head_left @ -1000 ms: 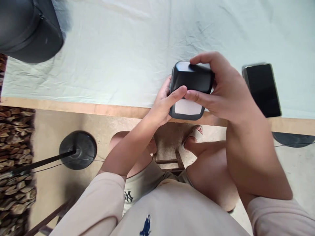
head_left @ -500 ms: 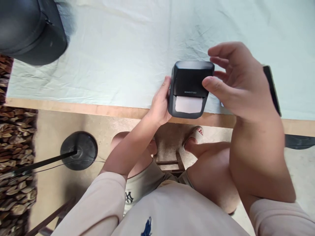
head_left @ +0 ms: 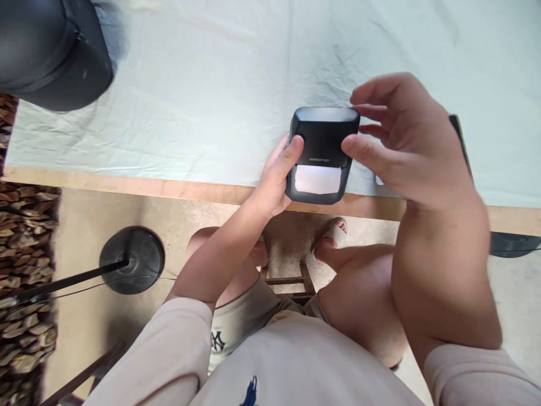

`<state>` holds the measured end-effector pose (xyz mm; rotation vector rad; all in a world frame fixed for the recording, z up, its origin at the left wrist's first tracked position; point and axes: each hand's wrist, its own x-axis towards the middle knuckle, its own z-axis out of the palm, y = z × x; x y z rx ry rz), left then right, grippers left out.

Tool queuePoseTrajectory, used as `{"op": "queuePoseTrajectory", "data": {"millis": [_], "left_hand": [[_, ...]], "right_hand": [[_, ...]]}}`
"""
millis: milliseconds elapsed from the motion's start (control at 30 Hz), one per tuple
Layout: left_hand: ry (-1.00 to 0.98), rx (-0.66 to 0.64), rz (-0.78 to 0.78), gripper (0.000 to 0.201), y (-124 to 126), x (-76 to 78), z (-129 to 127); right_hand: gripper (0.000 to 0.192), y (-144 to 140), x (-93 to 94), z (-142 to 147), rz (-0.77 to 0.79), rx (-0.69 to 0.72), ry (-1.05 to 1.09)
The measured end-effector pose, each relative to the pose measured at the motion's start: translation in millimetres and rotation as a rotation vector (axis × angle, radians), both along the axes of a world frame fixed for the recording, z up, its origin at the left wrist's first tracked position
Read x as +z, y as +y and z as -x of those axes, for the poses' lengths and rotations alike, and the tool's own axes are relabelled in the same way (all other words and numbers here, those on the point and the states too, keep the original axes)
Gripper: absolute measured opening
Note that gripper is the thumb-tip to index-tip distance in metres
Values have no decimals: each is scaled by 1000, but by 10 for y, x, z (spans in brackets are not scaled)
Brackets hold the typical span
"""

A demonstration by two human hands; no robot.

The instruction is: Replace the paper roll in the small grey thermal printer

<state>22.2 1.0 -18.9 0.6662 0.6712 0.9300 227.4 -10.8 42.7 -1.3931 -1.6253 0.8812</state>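
A: What have you got there?

B: A small black printer (head_left: 323, 153), sitting at the near edge of the tabletop (head_left: 203, 84), on the pale cloth. My left hand (head_left: 276, 179) grips its left side, thumb up on the lid. My right hand (head_left: 395, 141) is at its right side: the thumb presses the lid's front corner and the fingertips touch the back corner, so it holds the box loosely rather than clenching it.

A: Is the lid shut?

B: It looks down flat, as far as I can judge. A strip of white paper (head_left: 318, 179) shows in the slot below the lid, so the paper seems to be in and fed through. I'd say the loading is done.

A: What's left, then?

B: From here, only letting go and perhaps checking the lid has latched. I can't see any catch, so I can't tell whether it has clicked.

A: Anything else around?

B: A phone (head_left: 460, 138) lies just behind my right hand, mostly hidden by it. A dark cap (head_left: 51, 51) sits far off at the left corner. Below the edge I see my knees and a round black stand base (head_left: 132, 259) on the floor.
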Motion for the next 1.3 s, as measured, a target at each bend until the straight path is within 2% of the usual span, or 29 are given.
{"op": "queuePoseTrajectory", "data": {"millis": [100,200,267,367,467,533,633,700,733,833,900,967,1067,1133,1300], "left_hand": [[4,23,76,78,37,-59,-17],[40,88,122,66,89,-113,-38],[21,103,137,63,112,-116,-53],[2,116,168,67,119,-84,-70],[-6,125,164,61,109,-58,-71],[-21,117,147,55,98,-52,-61],[-29,62,101,51,74,-49,-38],[-19,36,39,50,49,-49,-22],[-10,32,4,49,35,-48,-16],[6,37,-68,52,-6,-34,-8],[6,32,-82,54,-31,-14,-10],[11,23,-91,56,-50,6,-14],[22,17,-109,58,-58,18,-19],[30,29,-125,55,-52,14,-20],[82,13,-146,61,-42,-1,-10]], "right_hand": [[69,-30,13,-68,36,72,-6],[75,-62,43,-69,11,78,-38],[71,-88,102,-45,-45,39,-140],[54,-129,224,-4,-93,-19,-330],[57,-143,293,29,-85,12,-389],[55,-141,289,66,-134,19,-413],[26,-141,243,165,-282,-195,-405],[23,-142,210,232,-331,-331,-310],[24,-139,197,255,-333,-346,-260],[19,-119,181,259,-280,-240,-282],[8,-103,183,224,-216,-144,-408],[10,-96,186,190,-140,-95,-543],[19,-104,181,183,-31,-107,-674],[21,-115,171,201,19,-108,-650],[24,-118,142,206,16,-104,-671]]}}
